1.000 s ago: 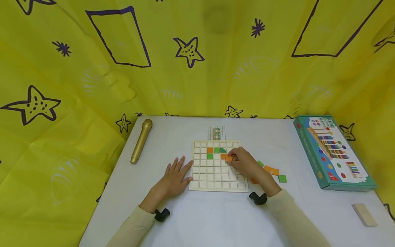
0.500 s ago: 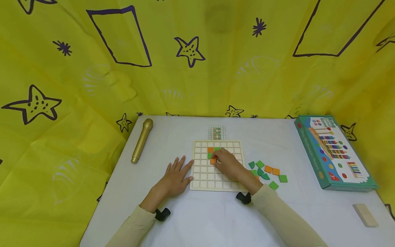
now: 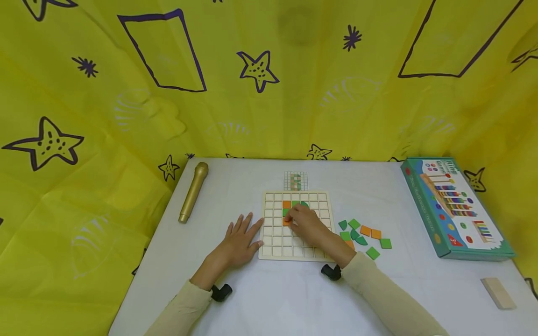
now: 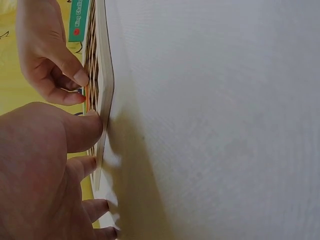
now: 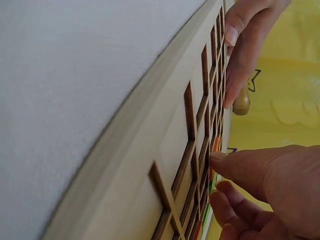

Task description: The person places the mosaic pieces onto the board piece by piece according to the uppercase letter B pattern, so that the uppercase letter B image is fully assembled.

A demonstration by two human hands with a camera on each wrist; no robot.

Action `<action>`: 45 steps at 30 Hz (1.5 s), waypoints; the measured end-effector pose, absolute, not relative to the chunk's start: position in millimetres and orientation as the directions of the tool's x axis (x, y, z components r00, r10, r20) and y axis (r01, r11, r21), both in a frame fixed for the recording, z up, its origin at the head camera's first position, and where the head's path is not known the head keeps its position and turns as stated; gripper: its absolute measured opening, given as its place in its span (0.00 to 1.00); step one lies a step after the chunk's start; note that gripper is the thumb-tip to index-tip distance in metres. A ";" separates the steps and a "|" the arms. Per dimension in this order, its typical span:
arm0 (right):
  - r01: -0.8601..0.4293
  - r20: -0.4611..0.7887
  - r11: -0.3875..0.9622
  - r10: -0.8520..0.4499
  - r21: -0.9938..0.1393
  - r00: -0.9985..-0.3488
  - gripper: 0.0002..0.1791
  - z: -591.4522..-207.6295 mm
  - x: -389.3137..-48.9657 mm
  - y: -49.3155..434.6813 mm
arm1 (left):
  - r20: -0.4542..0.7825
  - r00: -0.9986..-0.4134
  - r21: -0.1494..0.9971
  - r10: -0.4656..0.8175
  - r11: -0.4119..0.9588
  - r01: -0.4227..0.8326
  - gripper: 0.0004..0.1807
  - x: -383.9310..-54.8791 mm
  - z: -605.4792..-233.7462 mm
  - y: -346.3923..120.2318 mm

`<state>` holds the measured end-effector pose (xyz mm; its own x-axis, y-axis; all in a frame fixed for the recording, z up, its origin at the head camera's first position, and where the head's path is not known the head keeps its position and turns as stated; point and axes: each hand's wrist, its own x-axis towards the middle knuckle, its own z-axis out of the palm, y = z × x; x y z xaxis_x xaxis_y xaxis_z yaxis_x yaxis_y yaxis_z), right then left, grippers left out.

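A pale wooden grid board (image 3: 277, 250) lies in the middle of the table. My right hand (image 3: 310, 226) is over it, thumb and fingertips curled at an orange square tile (image 3: 286, 223) in the third row of cells, partly covered by the fingers. In the right wrist view the thumb touches the orange tile at the board's surface. Above it on the grid are a green square (image 3: 286, 212) and another orange square (image 3: 286, 204). My left hand (image 3: 236, 242) lies flat at the board's left edge, fingers spread, its thumb and index touching the rim (image 4: 102, 117).
Loose green and orange tiles (image 3: 376, 233) lie right of the board. A small pattern card (image 3: 296, 181) sits behind it. A gold microphone (image 3: 194, 192) is at the left; a game box (image 3: 456, 210) and a wooden block (image 3: 498, 293) are at the right.
My right hand has carried the orange square leftward across the board and lowered it into the cell under the green square. The left hand has stayed in place.
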<state>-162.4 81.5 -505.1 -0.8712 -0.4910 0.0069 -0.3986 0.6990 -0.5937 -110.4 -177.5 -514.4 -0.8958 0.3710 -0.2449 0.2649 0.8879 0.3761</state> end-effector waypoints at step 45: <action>-0.079 -0.208 0.822 -0.234 -0.565 -0.950 0.17 -499.6 -163.9 246.5 | -0.233 -0.901 0.373 0.367 0.889 0.266 0.36 -108.1 -513.8 -175.7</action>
<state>-163.9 246.5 -499.6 -0.9496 -0.2344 -0.2081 -0.0790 0.8216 -0.5646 -108.1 -175.7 -513.8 -0.9006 0.3669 -0.2329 0.2656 0.8889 0.3732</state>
